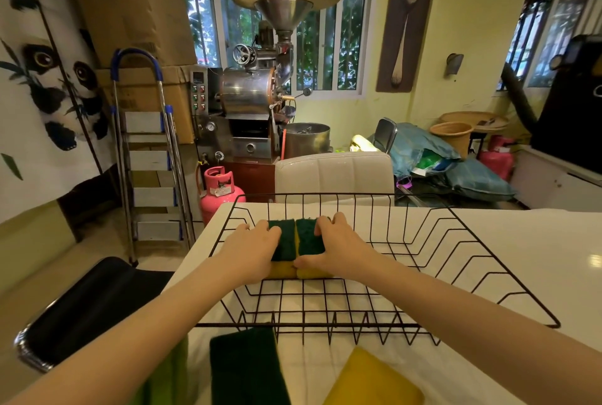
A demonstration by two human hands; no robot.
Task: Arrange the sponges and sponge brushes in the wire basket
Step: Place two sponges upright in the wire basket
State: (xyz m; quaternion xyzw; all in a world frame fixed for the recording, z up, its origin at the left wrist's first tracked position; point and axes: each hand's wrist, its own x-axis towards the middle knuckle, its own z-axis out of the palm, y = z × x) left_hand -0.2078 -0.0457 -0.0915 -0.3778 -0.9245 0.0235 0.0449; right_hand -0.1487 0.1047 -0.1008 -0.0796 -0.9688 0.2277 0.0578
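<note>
Both hands are inside the wire basket near the bench's far edge: the left hand clamps one green-topped sponge, the right hand its twin, pressed side by side. Placement looks underway; next, release and fetch the dark green sponge and yellow sponge at the near edge.

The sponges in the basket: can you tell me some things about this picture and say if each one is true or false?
1. Two sponges sit side by side inside the wire basket. True: the left sponge and the right sponge touch.
2. The sponges in the basket are pink. False: they are dark green on top and yellow below.
3. Only one hand touches the sponges. False: the left hand and the right hand each rest on one.
4. More sponges lie outside the basket. True: a green sponge and a yellow sponge lie on the white table.
</note>
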